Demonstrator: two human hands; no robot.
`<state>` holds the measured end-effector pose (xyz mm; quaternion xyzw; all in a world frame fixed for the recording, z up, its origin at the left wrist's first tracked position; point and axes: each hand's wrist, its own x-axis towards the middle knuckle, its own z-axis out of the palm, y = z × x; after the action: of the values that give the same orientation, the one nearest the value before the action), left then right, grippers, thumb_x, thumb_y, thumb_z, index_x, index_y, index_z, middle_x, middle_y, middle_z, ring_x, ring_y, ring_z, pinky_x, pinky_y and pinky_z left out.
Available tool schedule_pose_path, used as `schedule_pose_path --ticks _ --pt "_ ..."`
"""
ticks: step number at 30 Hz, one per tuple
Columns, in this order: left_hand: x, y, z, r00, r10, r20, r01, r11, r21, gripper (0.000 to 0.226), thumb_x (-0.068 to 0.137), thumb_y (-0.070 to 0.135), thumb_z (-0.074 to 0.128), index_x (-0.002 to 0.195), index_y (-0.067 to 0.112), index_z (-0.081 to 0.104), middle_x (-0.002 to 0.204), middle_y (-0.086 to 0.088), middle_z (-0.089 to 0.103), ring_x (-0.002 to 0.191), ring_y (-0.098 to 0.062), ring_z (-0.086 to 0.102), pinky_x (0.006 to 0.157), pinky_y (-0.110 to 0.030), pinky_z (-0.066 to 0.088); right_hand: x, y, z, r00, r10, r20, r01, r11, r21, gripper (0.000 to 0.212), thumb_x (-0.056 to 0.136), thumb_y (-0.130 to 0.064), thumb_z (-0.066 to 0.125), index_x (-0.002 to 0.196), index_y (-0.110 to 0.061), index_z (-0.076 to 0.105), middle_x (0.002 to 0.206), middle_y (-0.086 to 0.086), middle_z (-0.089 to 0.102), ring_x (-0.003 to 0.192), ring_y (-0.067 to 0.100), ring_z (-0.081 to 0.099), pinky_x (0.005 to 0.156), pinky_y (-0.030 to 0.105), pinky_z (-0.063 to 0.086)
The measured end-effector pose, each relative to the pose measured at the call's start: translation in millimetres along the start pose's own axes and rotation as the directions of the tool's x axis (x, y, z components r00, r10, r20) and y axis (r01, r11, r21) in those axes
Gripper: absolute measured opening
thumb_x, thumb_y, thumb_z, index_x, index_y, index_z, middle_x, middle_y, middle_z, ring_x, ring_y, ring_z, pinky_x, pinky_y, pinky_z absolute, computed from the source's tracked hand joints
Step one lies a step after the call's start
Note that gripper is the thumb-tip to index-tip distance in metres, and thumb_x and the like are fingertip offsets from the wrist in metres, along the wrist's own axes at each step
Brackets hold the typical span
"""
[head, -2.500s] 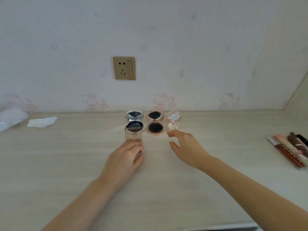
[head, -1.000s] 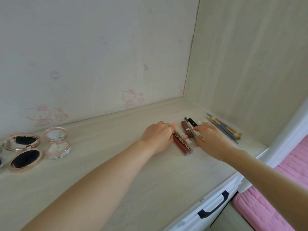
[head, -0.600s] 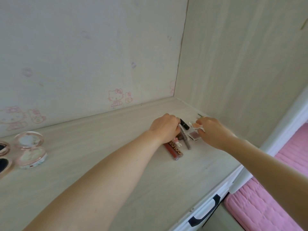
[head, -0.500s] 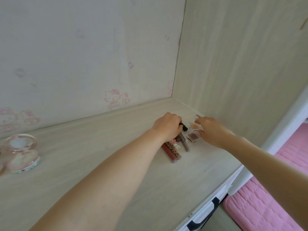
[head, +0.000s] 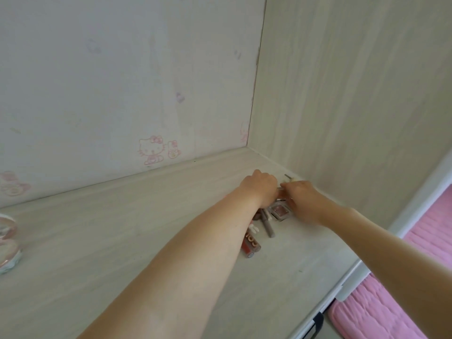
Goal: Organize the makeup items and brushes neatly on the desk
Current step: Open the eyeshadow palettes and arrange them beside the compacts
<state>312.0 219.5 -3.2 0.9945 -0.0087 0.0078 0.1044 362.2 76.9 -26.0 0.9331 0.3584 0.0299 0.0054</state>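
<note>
My left hand (head: 260, 189) and my right hand (head: 302, 200) meet in the desk's far right corner over a cluster of makeup. My left fingers curl downward over the upper ends of the tubes, and what they hold is hidden. My right fingers pinch the raised lid of a small square eyeshadow palette (head: 280, 210), which lies open between the hands. A grey-brown tube (head: 268, 225) and a red lip gloss tube (head: 250, 243) lie just below my left wrist. Brush tips (head: 289, 177) poke out behind my right hand by the side panel.
A pink round compact (head: 7, 245) stands open at the left edge. The desk (head: 137, 231) ends at a side panel (head: 354, 118) on the right. Its front edge has a drawer handle (head: 318, 325), and pink bedding (head: 396, 311) lies below.
My view swung right from the compacts to the corner. Both hands went to the tubes, and my right hand took up the small palette. The hands have since closed together over it.
</note>
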Motion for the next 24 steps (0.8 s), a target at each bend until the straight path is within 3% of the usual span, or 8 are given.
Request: schedule_pose_path --ticks 6,10,13,15,17,19,24 --pt "3.7 0.6 1.7 0.999 -0.029 -0.019 0.026 0.988 -0.15 0.035 0.097 0.034 0.045 0.11 0.005 0.059 0.116 -0.016 0.057 0.112 -0.031 0.046 0.087 -0.039 0.044 -7.0 5.7 8.3 0.995 0.028 -0.099 -0.021 0.998 0.066 0.049 0.094 -0.012 0.047 0.142 -0.008 0.04 0.137 0.01 0.048 0.129 0.032 0.037 0.109 0.036 0.028" --pt "-3.5 -2.5 -1.3 0.986 -0.072 -0.153 -0.004 0.894 -0.448 0.028 0.093 0.027 0.053 0.113 0.01 0.061 0.115 -0.013 0.058 0.104 -0.027 0.056 0.086 -0.037 0.049 -17.4 -1.1 5.0 0.961 0.06 -0.269 -0.01 0.983 0.184 0.05 0.095 -0.011 0.052 0.143 -0.003 0.039 0.139 0.015 0.047 0.128 0.033 0.034 0.106 0.039 0.031" --pt "-14.3 -4.7 -6.5 0.97 -0.133 -0.201 -0.035 0.747 -0.664 0.015 0.09 0.021 0.058 0.104 0.015 0.061 0.105 -0.005 0.062 0.093 -0.018 0.058 0.07 -0.023 0.045 -25.7 -14.2 -3.6 0.918 0.056 -0.393 0.036 0.975 0.221 0.048 0.09 -0.002 0.059 0.136 0.002 0.046 0.132 0.02 0.053 0.122 0.039 0.042 0.101 0.042 0.037" --pt "-22.7 -5.4 -15.0 0.969 -0.192 -0.153 -0.01 0.592 -0.806 0.013 0.087 0.018 0.064 0.099 0.017 0.061 0.1 -0.006 0.065 0.088 -0.018 0.063 0.072 -0.026 0.051 -32.5 -25.0 -12.4 0.889 0.049 -0.456 0.075 0.965 0.251 0.048 0.087 0.002 0.061 0.133 0.005 0.049 0.128 0.022 0.055 0.117 0.041 0.048 0.098 0.044 0.041" --pt "-34.3 -6.5 -26.4 0.975 -0.216 -0.054 0.031 0.375 -0.927 0.012 0.086 0.011 0.065 0.097 0.013 0.061 0.092 -0.012 0.069 0.077 -0.02 0.068 0.076 -0.035 0.058 -39.1 -37.0 -22.9 0.87 0.054 -0.49 0.093 0.958 0.27 0.049 0.088 0.0 0.059 0.136 0.003 0.047 0.13 0.019 0.053 0.119 0.037 0.047 0.099 0.041 0.04" --pt "-48.8 -8.9 -37.0 0.98 -0.197 0.012 0.052 0.195 -0.98 0.015 0.087 0.006 0.064 0.102 0.007 0.06 0.09 -0.018 0.07 0.075 -0.026 0.071 0.077 -0.037 0.06 -46.1 -49.8 -32.6 0.857 0.072 -0.511 0.099 0.949 0.299 0.049 0.09 -0.002 0.056 0.138 -0.001 0.045 0.134 0.015 0.051 0.123 0.032 0.045 0.101 0.035 0.037" --pt "-89.1 -15.2 -56.6 0.985 -0.168 0.036 0.035 -0.011 -0.999 0.02 0.089 -0.001 0.061 0.108 -0.001 0.056 0.095 -0.023 0.069 0.079 -0.033 0.071 0.078 -0.038 0.059 -69.2 -88.5 -53.6 0.827 0.127 -0.548 0.116 0.914 0.388 0.049 0.091 0.0 0.052 0.139 -0.003 0.044 0.141 0.012 0.048 0.131 0.027 0.043 0.102 0.024 0.03"
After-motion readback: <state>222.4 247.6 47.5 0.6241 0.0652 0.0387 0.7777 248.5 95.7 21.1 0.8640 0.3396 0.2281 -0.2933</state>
